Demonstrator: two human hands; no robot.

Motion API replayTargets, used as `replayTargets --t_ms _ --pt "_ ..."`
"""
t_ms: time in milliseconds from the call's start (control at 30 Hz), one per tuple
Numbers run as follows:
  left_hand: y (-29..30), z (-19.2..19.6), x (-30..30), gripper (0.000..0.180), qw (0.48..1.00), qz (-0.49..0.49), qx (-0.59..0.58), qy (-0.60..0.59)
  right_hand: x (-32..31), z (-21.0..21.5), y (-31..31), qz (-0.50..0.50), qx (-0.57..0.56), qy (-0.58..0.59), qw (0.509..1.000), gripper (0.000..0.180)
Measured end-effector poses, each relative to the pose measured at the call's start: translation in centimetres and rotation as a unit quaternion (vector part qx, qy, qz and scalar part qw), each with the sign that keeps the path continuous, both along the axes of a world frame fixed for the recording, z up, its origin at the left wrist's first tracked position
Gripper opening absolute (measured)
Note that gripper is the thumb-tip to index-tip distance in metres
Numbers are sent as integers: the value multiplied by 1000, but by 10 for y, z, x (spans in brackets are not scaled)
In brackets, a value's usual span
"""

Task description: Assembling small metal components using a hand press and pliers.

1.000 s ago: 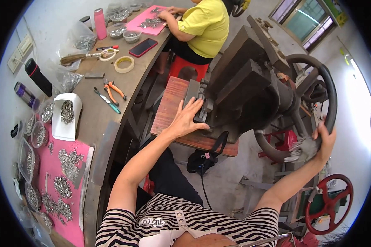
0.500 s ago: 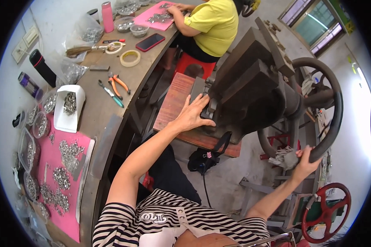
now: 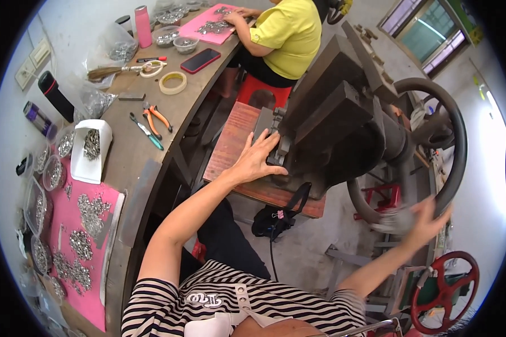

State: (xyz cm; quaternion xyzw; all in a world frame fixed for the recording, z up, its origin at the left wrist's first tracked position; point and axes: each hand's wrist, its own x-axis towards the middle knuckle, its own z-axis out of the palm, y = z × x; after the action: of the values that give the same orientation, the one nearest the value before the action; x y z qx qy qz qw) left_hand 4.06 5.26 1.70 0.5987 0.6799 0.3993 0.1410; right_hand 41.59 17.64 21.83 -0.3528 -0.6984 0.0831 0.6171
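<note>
Left hand [image 3: 255,161] spread wide at dark, blocky press [image 3: 333,119]; right hand [image 3: 426,223] blurred at round black wheel [image 3: 461,143], grip unclear.

From the wearer's head, 1 fisheye looks down past the striped polo shirt [image 3: 270,295] at lower centre, near the handwheel press [image 3: 334,123] right of centre, the window [image 3: 427,33] distant, upper right.

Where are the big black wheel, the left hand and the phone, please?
Big black wheel [image 3: 460,146]: head view, right side of the rim.
Left hand [image 3: 253,161]: head view, back of the hand.
Phone [image 3: 201,60]: head view, middle of the screen.
</note>
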Motion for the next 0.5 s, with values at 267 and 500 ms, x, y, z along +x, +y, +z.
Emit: replayTargets --t_ms 267,500 --pt "-1 9 -44 65 916 5 112 -384 -2 77 13 -20 -90 -104 990 55" --pt "80 -11 -49 60 998 -9 -15 -57 -15 134 65 -84 6 -178 981 66"
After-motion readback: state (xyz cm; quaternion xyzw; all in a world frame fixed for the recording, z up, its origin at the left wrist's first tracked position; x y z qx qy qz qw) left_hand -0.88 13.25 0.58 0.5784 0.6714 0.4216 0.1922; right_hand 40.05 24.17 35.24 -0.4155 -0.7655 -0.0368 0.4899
